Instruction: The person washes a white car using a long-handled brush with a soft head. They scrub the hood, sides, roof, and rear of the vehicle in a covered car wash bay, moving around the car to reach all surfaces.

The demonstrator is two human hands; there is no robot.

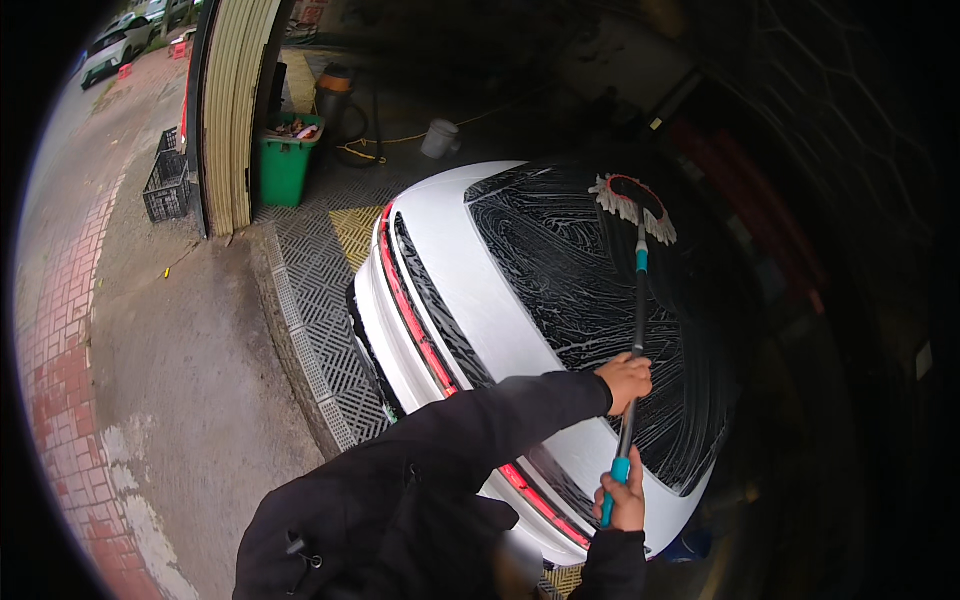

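My left hand (627, 381) is wrapped around the dark shaft of a long-handled car wash mop (640, 307). Lower down, my right hand (624, 495) grips the teal end of the same handle. The mop's head (630, 201), with a fringe of pale strands and a red rim, rests on the dark rear glass (540, 255) of a white car (442, 217). Streaks of soapy foam cover the glass. Below it, a red light strip (412, 315) runs across the car's tail. The glass's far right side fades into shadow.
A green bin (285, 172) with rubbish stands beside the ribbed door post (232, 112). Behind it are a vacuum cleaner (335, 94), a yellow cord (367, 150) and a whitish bucket (440, 139). Black crates (169, 180) sit outside. Grated floor tiles (315, 277) surround the car's rear.
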